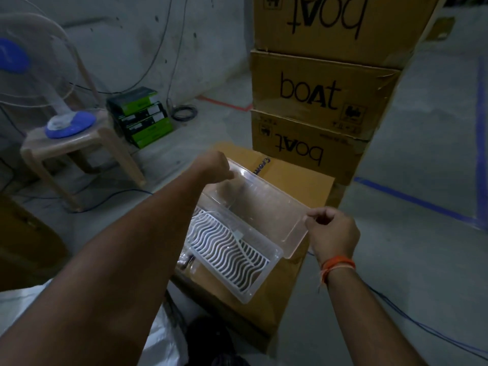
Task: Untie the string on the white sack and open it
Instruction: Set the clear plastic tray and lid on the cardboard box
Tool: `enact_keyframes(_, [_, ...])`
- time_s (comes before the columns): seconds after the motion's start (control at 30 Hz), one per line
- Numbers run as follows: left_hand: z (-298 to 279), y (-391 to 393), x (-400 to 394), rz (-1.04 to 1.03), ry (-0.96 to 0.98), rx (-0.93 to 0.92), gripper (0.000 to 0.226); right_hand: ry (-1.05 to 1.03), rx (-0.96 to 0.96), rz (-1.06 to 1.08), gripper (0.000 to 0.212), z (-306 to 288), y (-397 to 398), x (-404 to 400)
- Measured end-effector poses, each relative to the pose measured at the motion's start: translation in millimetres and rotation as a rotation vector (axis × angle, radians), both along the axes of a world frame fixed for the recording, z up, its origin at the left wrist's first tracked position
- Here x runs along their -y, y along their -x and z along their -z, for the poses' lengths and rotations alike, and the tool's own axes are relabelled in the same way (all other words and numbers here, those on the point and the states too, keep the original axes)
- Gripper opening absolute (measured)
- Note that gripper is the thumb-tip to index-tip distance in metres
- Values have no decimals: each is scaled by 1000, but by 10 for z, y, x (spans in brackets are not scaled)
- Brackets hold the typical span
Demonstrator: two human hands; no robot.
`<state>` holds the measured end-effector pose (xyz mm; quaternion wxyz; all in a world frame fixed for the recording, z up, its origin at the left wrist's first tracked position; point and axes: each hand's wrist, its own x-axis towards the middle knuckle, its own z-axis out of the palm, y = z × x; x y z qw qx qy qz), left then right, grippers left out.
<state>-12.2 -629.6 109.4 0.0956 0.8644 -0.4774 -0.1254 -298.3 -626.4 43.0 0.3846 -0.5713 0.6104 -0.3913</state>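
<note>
White woven plastic sack [23, 299] at lower left beneath the forearm, left hand [215, 166] and right hand [334, 233] — fingers pinched on a clear plastic lid [266, 204], stacked brown cardboard cartons [317, 93] printed "boAt"

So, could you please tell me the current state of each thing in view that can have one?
Clear lid: lifted, held at two corners.
Left hand: pinching the lid's far corner.
Right hand: pinching the lid's near corner.
Clear container: open, white wavy insert inside, resting on a cardboard box.
White sack: mostly out of view; string not visible.
Boat cartons: stacked, closed.
Fan: blurred; can't tell if running.
</note>
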Motion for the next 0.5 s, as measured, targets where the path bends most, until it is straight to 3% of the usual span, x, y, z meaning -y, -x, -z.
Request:
enact_keyframes(0.1, [-127, -98, -86, -191, 225, -207, 60, 102, 76, 31, 21, -176, -22, -79])
enact_keyframes(0.17, [-231, -132, -196, -263, 343, -334, 56, 171, 113, 12, 23, -305, -39, -180])
enact_keyframes(0.33, [-346, -249, -579, -424, 537, -437, 24, 314, 131, -47, 23, -566, -79, -595])
enact_keyframes(0.43, [-359, -276, -893, -518, 559, -398, 9, 323, 162, -90, 19, -643, -93, -877])
enact_keyframes(0.5, [-338, -291, -1085, -549, 592, -428, 13, 287, 213, -107, 17, -656, -87, -1073])
